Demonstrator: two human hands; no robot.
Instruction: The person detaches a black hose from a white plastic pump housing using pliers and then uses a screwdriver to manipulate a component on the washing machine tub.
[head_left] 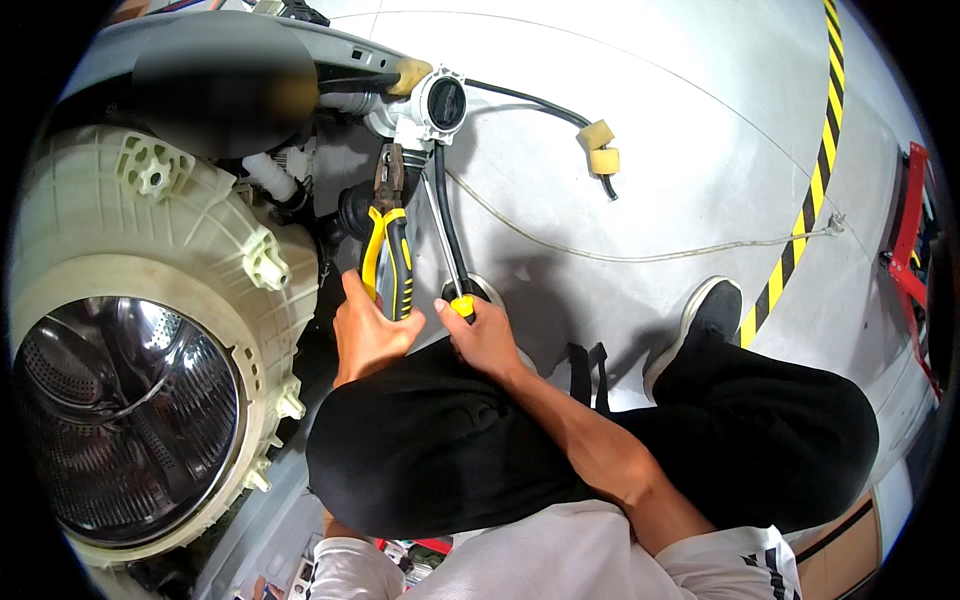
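My left hand (370, 332) is closed round the handles of yellow-and-black pliers (400, 262). The jaws point away from me and lie against the neck of a white plastic housing (405, 132) with a dark round face; what they grip, if anything, is too small to tell. In my right hand (487, 338) is a screwdriver (463, 305) with a yellow handle. Its long metal shaft runs up beside a black hose (450, 225) toward that same neck, where its tip is hard to make out. Both hands are close together above my knee.
At left stands an opened washing machine's pale tub (290, 330) with a steel drum (120, 410). A black cable (540, 100) with yellow foam blocks (602, 148) and a thin clear tube (620, 258) trail across the floor. Striped tape (812, 190) and a red metal frame (908, 235) are at right.
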